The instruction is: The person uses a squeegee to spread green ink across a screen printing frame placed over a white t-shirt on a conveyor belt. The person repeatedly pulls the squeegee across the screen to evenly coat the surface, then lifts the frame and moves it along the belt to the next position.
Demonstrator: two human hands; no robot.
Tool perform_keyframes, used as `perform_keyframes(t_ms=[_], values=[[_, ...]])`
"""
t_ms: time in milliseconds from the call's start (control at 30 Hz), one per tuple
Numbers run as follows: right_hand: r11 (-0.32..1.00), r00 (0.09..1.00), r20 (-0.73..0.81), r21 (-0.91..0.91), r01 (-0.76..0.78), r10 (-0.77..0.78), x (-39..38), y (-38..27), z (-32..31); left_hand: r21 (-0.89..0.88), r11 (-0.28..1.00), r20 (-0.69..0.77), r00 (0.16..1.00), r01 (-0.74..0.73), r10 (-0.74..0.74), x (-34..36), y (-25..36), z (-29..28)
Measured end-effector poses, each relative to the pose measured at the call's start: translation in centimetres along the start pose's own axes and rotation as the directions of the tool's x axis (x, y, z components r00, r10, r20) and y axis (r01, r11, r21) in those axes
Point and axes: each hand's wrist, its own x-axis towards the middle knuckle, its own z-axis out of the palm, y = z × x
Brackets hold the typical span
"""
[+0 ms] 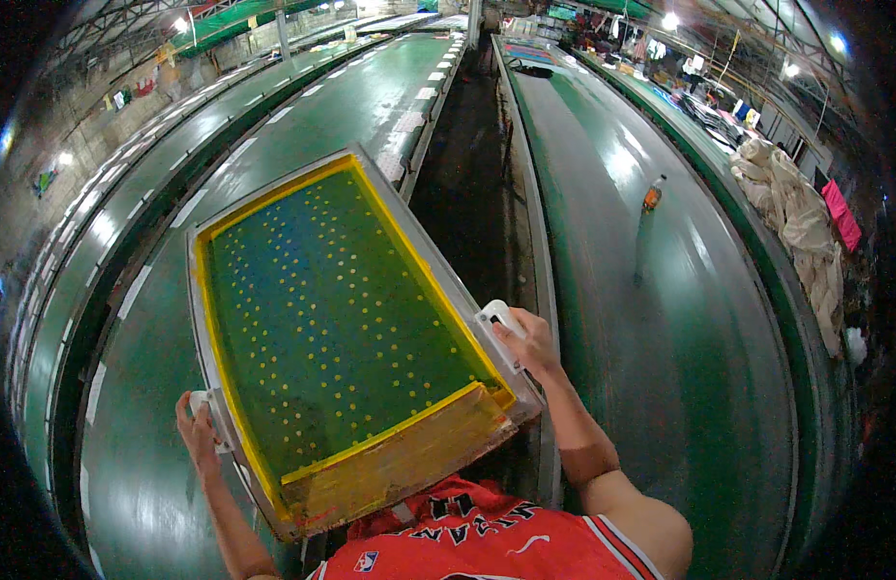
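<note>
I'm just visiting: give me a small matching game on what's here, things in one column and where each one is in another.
Things:
1. left hand
2. right hand
3. bottle
4. pile of pale cloth

Places:
A. standing alone on the right green table
B. gripping the screen frame's right-side handle
C. heaped at the far right edge
D. gripping the frame's left-side handle

Pairs: 1-D, 2-B, 3-A, 4-C

Orange bottle on green table, cloth heap beyond.
</note>
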Motion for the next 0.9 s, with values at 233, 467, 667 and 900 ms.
perform_keyframes(t_ms=[233, 467, 667, 900], values=[[0.998, 0.997, -0.049, 0.007, -0.064, 0.064, -2.4, 1.3, 2.3, -0.002, 1.0, 0.072, 0.997, -0.028, 0.028, 3.2, -0.2, 0.6], [0.996, 0.996, -0.006, 0.023, -0.088, 0.088, 0.4, 2.8, 4.4, -0.042, 0.999, 0.081, 0.997, 0.007, -0.003, 5.9, -1.2, 3.5], [0.992, 0.992, -0.027, -0.019, -0.126, 0.126, 0.9, 1.5, 5.7, -0.04, 0.999, 0.062, 0.998, 0.018, -0.015, 7.3, -1.1, 2.5], [0.992, 0.991, -0.063, -0.041, -0.121, 0.118, 5.1, 2.1, 8.8, 0.003, 1.0, 0.055, 0.998, -0.025, 0.025, 13.7, -1.5, 3.8]])
